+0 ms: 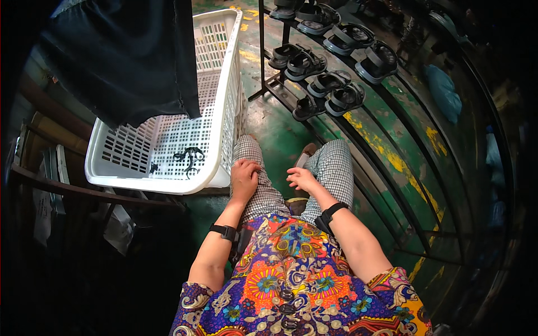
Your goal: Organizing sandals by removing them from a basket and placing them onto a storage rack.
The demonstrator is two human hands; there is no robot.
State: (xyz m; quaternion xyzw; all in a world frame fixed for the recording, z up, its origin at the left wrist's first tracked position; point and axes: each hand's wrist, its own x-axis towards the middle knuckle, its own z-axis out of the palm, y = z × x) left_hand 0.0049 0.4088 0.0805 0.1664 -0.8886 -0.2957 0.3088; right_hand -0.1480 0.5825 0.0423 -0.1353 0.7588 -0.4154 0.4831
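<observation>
My left hand [244, 178] rests on my left thigh, its fingers lying loosely over the checked trousers [263, 193], and holds nothing. Between my knees hovers my right hand [302, 178], fingers apart and slightly bent, with nothing in them. Just left of my left knee stands a white plastic basket [223, 106] with slotted walls. A few black strap-like pieces [189, 159] lie in its near end. Dark cloth [134, 61] hangs over the basket's left side and hides part of the inside.
A black metal rack [386, 143] to my right carries several dark sandals [344, 99] in rows. Blue plastic bags [443, 92] are at the far right. A dark curved rail [67, 186] runs below the basket at the left. The floor [277, 126] is green with worn yellow paint.
</observation>
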